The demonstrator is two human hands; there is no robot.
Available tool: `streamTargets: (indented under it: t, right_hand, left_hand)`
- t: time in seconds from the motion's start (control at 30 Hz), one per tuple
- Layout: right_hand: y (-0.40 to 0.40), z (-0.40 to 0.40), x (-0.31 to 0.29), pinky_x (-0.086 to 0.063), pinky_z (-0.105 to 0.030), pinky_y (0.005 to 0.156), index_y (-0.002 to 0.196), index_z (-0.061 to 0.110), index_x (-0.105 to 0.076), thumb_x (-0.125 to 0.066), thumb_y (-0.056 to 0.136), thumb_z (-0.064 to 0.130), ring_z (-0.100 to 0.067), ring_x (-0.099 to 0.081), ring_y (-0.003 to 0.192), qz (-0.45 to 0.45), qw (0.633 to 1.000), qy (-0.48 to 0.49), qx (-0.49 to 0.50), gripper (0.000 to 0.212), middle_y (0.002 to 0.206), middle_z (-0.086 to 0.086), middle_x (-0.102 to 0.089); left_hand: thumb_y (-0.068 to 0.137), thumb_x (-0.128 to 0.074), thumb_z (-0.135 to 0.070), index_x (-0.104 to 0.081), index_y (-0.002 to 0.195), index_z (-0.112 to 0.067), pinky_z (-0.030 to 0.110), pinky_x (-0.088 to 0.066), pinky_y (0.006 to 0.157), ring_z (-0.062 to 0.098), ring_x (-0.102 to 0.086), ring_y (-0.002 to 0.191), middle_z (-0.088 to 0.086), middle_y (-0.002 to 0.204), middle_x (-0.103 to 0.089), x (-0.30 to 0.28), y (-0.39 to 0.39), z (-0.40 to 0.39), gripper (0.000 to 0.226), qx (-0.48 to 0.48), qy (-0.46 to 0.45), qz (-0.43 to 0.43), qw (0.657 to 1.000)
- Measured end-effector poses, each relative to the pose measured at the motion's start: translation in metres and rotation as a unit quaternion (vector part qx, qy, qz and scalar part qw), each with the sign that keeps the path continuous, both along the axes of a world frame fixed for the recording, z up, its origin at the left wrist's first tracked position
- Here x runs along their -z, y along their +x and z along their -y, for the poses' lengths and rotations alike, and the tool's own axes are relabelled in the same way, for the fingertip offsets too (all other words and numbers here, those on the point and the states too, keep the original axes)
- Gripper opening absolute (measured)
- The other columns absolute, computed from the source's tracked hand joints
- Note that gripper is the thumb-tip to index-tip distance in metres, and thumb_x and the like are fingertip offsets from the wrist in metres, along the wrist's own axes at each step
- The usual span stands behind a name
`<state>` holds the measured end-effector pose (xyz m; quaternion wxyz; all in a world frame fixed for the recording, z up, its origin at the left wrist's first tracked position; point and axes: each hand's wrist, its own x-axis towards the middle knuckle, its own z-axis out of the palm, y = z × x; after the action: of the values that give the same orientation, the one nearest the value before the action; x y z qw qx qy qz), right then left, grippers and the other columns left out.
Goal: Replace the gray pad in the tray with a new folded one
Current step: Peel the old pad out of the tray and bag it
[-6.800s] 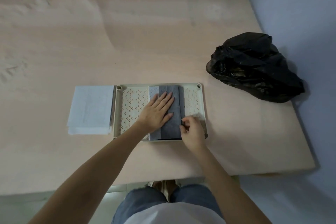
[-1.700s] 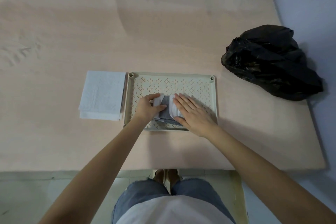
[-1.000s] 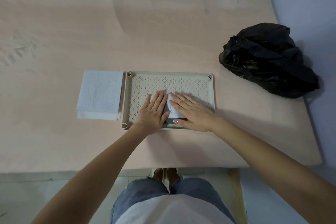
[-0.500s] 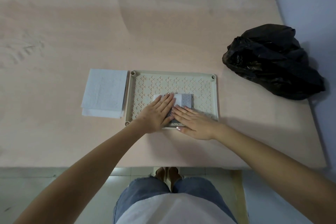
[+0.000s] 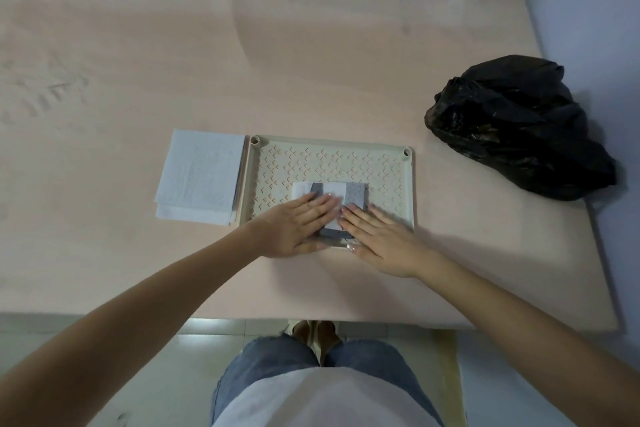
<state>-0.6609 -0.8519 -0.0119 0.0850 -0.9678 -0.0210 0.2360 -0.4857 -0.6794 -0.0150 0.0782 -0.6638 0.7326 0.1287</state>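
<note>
Now the gray pad, spread wide across the tray seconds ago, is pressed into a small packet at its near edge under the flat left hand and right hand; removal looks next.

Rectangular cream tray: matt plastic, perforated floor.
Folded gray-and-white pad: soft, matt, quilted.
White pad stack: embossed paper-like.
Crumpled black bag: glossy plastic film.
Pinkish table: matt.
</note>
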Motion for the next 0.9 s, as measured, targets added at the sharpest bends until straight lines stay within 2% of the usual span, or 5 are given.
streamTargets:
  t: [0.37,0.47,0.6,0.7,0.9]
  right_hand:
    - [0.002,0.003,-0.004,0.019,-0.027,0.112,0.146,0.025,0.013,0.015,0.079,0.062,-0.006,0.025,0.139,-0.034,0.999,0.032,-0.012,0.076,0.151,0.008,0.024]
    - [0.004,0.005,-0.013,0.007,-0.029,0.118,0.149,0.024,-0.017,-0.007,0.093,0.055,-0.002,0.006,0.143,-0.015,0.992,0.114,0.051,0.065,0.155,0.013,0.001]
    - [0.008,-0.003,-0.014,-0.045,-0.046,0.095,0.111,0.011,-0.066,-0.053,0.095,0.022,-0.019,-0.054,0.112,0.212,0.917,0.209,0.268,0.024,0.119,0.0,-0.062]
    - [0.024,-0.015,-0.016,-0.051,-0.04,0.078,0.096,0.012,-0.06,-0.067,0.084,0.03,-0.018,-0.058,0.089,0.251,0.853,0.144,0.433,0.023,0.098,0.001,-0.056]
    - [0.045,-0.034,-0.007,-0.047,-0.033,0.072,0.117,0.008,-0.048,-0.077,0.07,0.039,-0.025,-0.058,0.1,0.073,0.804,0.169,0.566,0.064,0.109,-0.006,-0.059]
  left_hand:
    - [0.094,0.0,-0.055,0.011,0.15,-0.016,0.032,0.017,0.115,0.016,0.024,0.142,0.005,0.156,0.019,0.005,-0.006,-0.008,0.068,0.022,0.103,0.012,0.994]
    - [0.094,-0.005,-0.056,-0.028,0.148,-0.022,0.034,0.001,0.12,0.012,0.0,0.146,-0.002,0.157,-0.011,-0.004,-0.004,-0.008,0.068,-0.059,0.053,-0.128,0.989]
    - [0.087,-0.044,-0.047,-0.069,0.098,-0.012,0.034,-0.048,0.075,0.027,-0.061,0.095,0.005,0.105,-0.064,-0.012,-0.017,-0.004,0.045,-0.414,-0.226,-0.184,0.862]
    - [0.081,-0.064,-0.051,-0.049,0.115,-0.005,0.039,-0.046,0.077,0.028,-0.054,0.104,0.01,0.117,-0.05,-0.016,-0.023,0.009,0.059,-0.604,-0.087,-0.178,0.772]
    - [0.076,-0.072,-0.044,-0.038,0.123,0.002,0.035,-0.038,0.096,0.031,-0.045,0.115,0.018,0.124,-0.045,-0.017,-0.034,0.027,0.074,-0.617,-0.005,-0.155,0.772]
